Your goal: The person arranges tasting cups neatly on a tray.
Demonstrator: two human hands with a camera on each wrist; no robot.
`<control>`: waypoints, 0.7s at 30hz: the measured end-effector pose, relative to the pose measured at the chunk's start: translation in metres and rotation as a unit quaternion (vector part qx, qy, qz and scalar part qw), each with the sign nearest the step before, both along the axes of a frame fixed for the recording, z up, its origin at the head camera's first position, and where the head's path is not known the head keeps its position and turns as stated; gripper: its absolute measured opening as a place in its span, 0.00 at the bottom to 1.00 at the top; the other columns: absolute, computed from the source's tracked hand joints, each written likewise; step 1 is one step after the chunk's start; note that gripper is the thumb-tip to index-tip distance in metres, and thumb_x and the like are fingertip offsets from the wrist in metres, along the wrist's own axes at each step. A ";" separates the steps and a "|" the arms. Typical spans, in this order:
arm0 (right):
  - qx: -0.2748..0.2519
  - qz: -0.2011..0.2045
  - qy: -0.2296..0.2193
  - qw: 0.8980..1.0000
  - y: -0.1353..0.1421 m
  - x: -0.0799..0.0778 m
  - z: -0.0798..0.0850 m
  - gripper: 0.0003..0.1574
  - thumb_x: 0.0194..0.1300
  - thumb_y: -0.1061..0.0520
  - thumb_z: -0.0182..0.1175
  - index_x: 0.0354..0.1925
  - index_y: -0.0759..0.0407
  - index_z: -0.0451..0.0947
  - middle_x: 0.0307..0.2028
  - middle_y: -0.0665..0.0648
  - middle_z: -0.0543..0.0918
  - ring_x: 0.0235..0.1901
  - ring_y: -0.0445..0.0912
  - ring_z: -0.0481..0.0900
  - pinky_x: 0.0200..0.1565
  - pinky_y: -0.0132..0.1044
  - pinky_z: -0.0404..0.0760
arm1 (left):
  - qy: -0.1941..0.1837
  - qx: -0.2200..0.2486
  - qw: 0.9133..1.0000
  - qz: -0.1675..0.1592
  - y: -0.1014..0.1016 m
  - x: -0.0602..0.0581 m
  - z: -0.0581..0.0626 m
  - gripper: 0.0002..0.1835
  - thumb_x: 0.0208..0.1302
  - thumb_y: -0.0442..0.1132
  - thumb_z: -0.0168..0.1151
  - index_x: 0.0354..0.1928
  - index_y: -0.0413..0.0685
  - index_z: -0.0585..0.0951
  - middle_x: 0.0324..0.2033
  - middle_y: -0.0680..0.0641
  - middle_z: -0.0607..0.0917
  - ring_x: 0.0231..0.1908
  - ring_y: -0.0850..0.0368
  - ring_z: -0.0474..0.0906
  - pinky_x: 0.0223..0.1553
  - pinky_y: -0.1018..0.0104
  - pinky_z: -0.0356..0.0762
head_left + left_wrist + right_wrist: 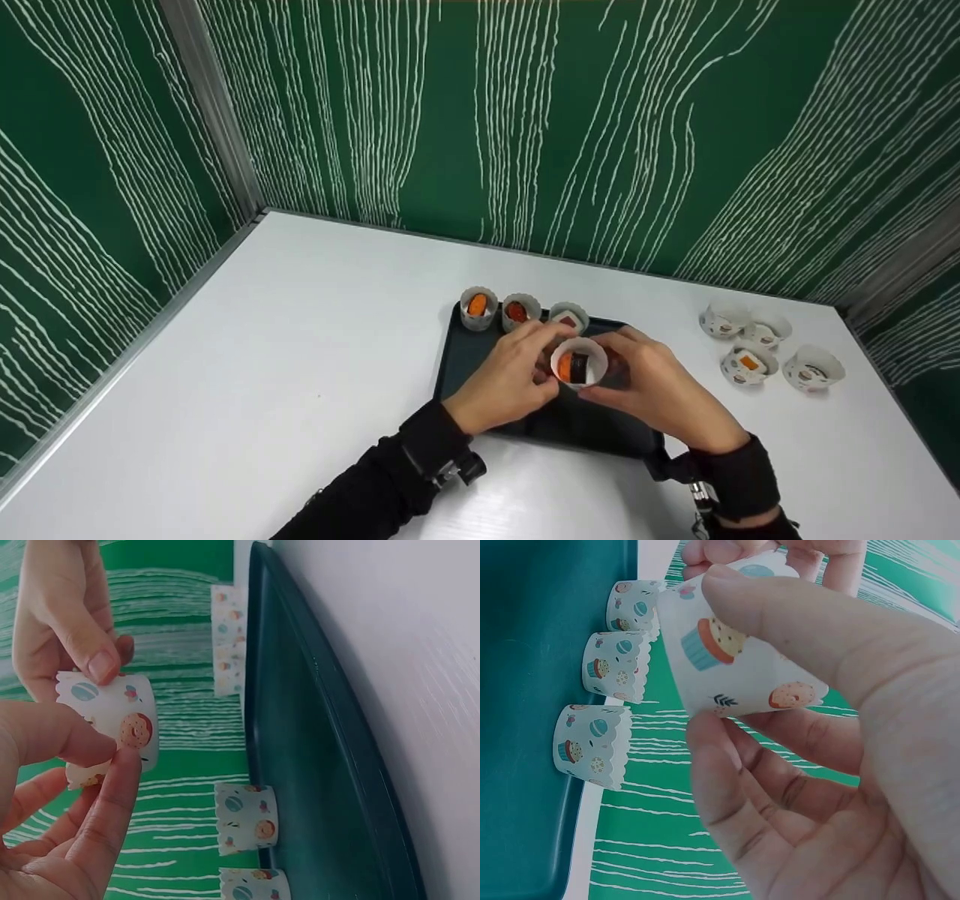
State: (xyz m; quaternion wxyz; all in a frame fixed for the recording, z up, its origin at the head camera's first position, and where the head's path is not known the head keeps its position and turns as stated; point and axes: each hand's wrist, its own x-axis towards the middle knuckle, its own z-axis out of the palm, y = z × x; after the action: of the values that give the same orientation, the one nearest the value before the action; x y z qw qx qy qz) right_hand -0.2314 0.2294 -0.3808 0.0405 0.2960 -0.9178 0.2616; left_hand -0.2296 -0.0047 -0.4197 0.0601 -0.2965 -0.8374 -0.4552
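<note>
Both hands hold one paper baking cup (pixel 592 365) above the dark tray (pixel 517 429). Inside it sits a sushi piece (pixel 573 367), orange with a black band. My left hand (pixel 510 377) has its curled fingers at the cup's left side, fingertips at the printed wall (pixel 105 701). From the other side my right hand (pixel 651 380) pinches the cup, with its thumb (pixel 742 604) along the wall. Three more printed cups stand in a row at the tray's far edge: one with an orange piece (pixel 477 305), one with a red piece (pixel 516 313), one with a white-and-red piece (pixel 568 321).
At the right of the white table (pixel 330 322) stand several more cups (pixel 814 370); one holds a white piece with an orange top (pixel 751 363). Green panels (pixel 450 135) with white wavy lines border the table at the back and sides.
</note>
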 end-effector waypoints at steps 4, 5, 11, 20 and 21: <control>-0.003 -0.002 -0.004 1.000 0.000 0.000 0.000 0.32 0.59 0.54 0.82 0.60 0.56 0.84 0.46 0.51 0.83 0.41 0.40 0.77 0.42 0.33 0.80 | 0.000 0.004 1.000 -0.003 -0.001 0.000 0.000 0.34 0.64 0.24 0.67 0.72 0.48 0.76 0.59 0.45 0.82 0.44 0.61 0.79 0.44 0.78 0.80; -0.004 -0.002 -0.007 1.000 0.000 0.000 0.000 0.32 0.59 0.54 0.82 0.60 0.56 0.84 0.46 0.51 0.83 0.41 0.40 0.77 0.43 0.33 0.80 | 0.001 0.006 1.000 -0.003 -0.001 0.000 0.000 0.33 0.64 0.24 0.67 0.72 0.48 0.76 0.59 0.45 0.82 0.44 0.61 0.79 0.44 0.78 0.80; -0.003 -0.004 -0.010 1.000 0.001 0.001 -0.001 0.34 0.59 0.54 0.82 0.62 0.56 0.84 0.48 0.52 0.84 0.42 0.41 0.77 0.43 0.34 0.78 | 0.014 0.011 1.000 -0.009 -0.001 0.000 0.001 0.32 0.64 0.24 0.66 0.71 0.46 0.77 0.58 0.44 0.83 0.45 0.60 0.82 0.45 0.76 0.83; 0.000 -0.002 -0.016 1.000 0.001 0.000 -0.001 0.35 0.60 0.54 0.82 0.63 0.55 0.82 0.50 0.51 0.84 0.44 0.41 0.79 0.45 0.35 0.80 | 0.017 0.017 1.000 -0.016 -0.001 -0.001 0.001 0.29 0.65 0.24 0.66 0.69 0.43 0.77 0.55 0.44 0.84 0.45 0.55 0.86 0.45 0.73 0.86; -0.002 -0.001 -0.017 1.000 0.001 0.000 -0.001 0.35 0.60 0.54 0.82 0.63 0.55 0.82 0.50 0.51 0.85 0.44 0.41 0.79 0.45 0.35 0.80 | 0.018 0.017 1.000 -0.016 -0.001 -0.002 0.001 0.28 0.65 0.24 0.66 0.67 0.43 0.78 0.54 0.44 0.85 0.44 0.55 0.86 0.45 0.72 0.86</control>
State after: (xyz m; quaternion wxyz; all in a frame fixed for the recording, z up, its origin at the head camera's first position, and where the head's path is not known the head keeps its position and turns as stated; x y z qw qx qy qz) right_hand -0.2318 0.2300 -0.3813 0.0253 0.2909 -0.9180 0.2685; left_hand -0.2316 -0.0057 -0.4183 0.0725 -0.3167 -0.8236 -0.4649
